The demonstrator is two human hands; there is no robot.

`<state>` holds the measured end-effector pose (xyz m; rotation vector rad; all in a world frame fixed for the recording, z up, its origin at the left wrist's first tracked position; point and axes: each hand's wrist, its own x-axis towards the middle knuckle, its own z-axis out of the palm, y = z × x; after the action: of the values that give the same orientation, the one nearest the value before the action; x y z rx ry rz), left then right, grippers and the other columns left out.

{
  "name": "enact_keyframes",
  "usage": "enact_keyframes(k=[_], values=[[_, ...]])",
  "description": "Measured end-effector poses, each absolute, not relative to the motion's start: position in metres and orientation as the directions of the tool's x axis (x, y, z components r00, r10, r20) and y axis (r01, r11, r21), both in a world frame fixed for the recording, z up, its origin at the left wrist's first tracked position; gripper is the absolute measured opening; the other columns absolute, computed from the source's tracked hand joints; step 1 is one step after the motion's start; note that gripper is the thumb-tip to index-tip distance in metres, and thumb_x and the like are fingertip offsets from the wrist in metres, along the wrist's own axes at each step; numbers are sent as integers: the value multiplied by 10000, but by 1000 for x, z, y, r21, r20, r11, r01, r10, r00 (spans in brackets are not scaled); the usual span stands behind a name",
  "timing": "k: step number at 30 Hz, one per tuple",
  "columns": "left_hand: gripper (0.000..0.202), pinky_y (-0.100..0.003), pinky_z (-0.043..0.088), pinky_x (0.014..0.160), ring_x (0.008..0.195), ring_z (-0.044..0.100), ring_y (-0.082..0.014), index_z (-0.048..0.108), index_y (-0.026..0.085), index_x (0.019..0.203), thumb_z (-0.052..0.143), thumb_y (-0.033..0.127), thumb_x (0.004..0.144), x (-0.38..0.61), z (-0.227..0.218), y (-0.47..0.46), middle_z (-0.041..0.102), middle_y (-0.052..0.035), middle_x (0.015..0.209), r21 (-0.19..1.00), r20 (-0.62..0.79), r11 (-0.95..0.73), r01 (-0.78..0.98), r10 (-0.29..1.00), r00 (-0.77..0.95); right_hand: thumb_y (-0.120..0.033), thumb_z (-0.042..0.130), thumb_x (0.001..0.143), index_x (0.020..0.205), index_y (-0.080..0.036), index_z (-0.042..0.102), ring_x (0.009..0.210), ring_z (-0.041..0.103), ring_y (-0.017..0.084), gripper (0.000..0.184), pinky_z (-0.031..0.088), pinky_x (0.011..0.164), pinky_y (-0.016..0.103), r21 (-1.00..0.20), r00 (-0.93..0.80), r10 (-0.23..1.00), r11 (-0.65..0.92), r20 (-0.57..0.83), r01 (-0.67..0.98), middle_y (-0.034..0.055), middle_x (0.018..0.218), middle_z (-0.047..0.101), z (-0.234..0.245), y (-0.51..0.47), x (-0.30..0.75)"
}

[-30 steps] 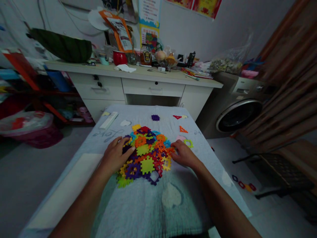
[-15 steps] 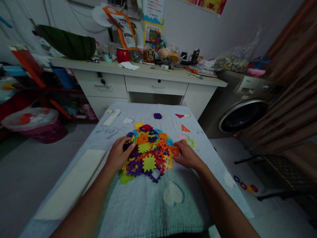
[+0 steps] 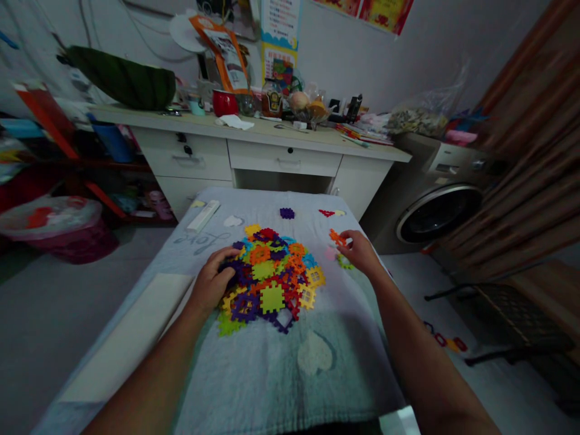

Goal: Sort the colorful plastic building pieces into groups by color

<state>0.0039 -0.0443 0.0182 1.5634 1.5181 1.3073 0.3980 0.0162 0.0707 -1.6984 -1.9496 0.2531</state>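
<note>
A heap of colourful flat interlocking plastic pieces (image 3: 272, 298) lies in the middle of the cloth-covered table (image 3: 254, 374). My left hand (image 3: 212, 281) rests against the heap's left edge, thumb and fingers apart around some purple pieces (image 3: 240, 272). Over at the right, my right hand (image 3: 360, 249) pinches an orange interlocking piece (image 3: 336, 238); whether a second orange piece lies under it I cannot tell. Just below that hand is a green ring-shaped piece (image 3: 344, 261), partly covered. Farther back sit a purple piece (image 3: 287, 213) and a red triangular piece (image 3: 326, 212).
A long white board (image 3: 131, 332) lies along the table's left side, with a small white bar (image 3: 203, 216) behind it. Beyond the table stands a cluttered white cabinet (image 3: 285, 158). A washing machine (image 3: 435, 199) and a chair (image 3: 512, 314) are on the right.
My right hand has moved away from the heap, back and to the right, carrying an orange piece. My left hand has stayed at the heap, its thumb drawn slightly back.
</note>
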Motion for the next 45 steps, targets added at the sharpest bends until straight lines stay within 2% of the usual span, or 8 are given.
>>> enact_keyframes(k=[7, 15, 21, 24, 28, 32, 38, 45], values=[[452, -454, 307, 1163, 1293, 490, -286, 651, 226, 1115, 528, 281, 684, -1, 15, -41, 564, -63, 1342, 871, 259, -199, 449, 963, -78, -206, 629, 807, 1016, -156, 684, 969, 623, 203, 222, 466, 858, 296, -385, 179, 960, -86, 214, 919, 112, 1091, 661, 52, 76, 419], [405, -457, 338, 1148, 1292, 492, -285, 657, 205, 1111, 531, 379, 768, -10, 7, -37, 544, -98, 1340, 785, 315, -276, 555, 949, 27, -156, 492, 850, 1065, -179, 664, 1010, 630, 183, 276, 458, 929, 300, -425, 166, 965, -66, 202, 903, 93, 1148, 666, 31, 84, 421], [381, -472, 346, 1135, 1277, 501, -283, 658, 204, 1100, 512, 362, 786, -8, 8, -37, 554, -100, 1325, 779, 321, -267, 568, 947, 5, -216, 509, 836, 1132, -191, 623, 1050, 625, 208, 318, 493, 927, 355, -579, 211, 947, -33, 244, 815, 108, 1220, 618, 31, 66, 426], [358, -464, 345, 1134, 1273, 504, -276, 660, 210, 1079, 508, 351, 787, -7, 8, -37, 564, -92, 1314, 786, 316, -250, 565, 948, -20, -228, 550, 828, 1121, -186, 620, 1031, 623, 208, 304, 498, 915, 367, -602, 116, 973, 30, 202, 798, 111, 1217, 614, 42, 45, 417], [336, -463, 340, 1135, 1252, 516, -275, 665, 211, 1044, 509, 344, 778, -5, 8, -37, 571, -86, 1297, 799, 313, -227, 558, 948, -62, -266, 631, 813, 1103, -192, 627, 1011, 614, 205, 300, 491, 913, 368, -611, -298, 954, 262, 44, 747, 79, 1126, 656, 66, 3, 389], [338, -451, 334, 1136, 1242, 519, -274, 666, 206, 1027, 515, 349, 761, -4, 8, -37, 576, -91, 1275, 815, 305, -205, 542, 947, -99, -221, 716, 737, 1243, -194, 571, 1151, 541, 240, 527, 415, 1020, 412, -521, -555, 832, 471, -7, 711, 98, 1271, 591, 74, -33, 360], [338, -440, 340, 1130, 1233, 525, -268, 664, 214, 1021, 517, 352, 750, -4, 9, -37, 579, -86, 1269, 813, 291, -191, 549, 951, -100, -114, 643, 704, 1224, -139, 581, 1118, 522, 250, 524, 394, 1015, 407, -383, -536, 844, 504, 27, 774, 133, 1200, 587, 62, -38, 345], [329, -431, 348, 1125, 1225, 532, -261, 668, 220, 1010, 523, 365, 753, -4, 9, -36, 592, -73, 1256, 811, 303, -200, 550, 948, -101, -245, 570, 775, 1025, -196, 629, 838, 585, 175, 261, 469, 766, 291, -583, -409, 912, 313, -37, 750, 54, 989, 654, 86, -39, 380]])
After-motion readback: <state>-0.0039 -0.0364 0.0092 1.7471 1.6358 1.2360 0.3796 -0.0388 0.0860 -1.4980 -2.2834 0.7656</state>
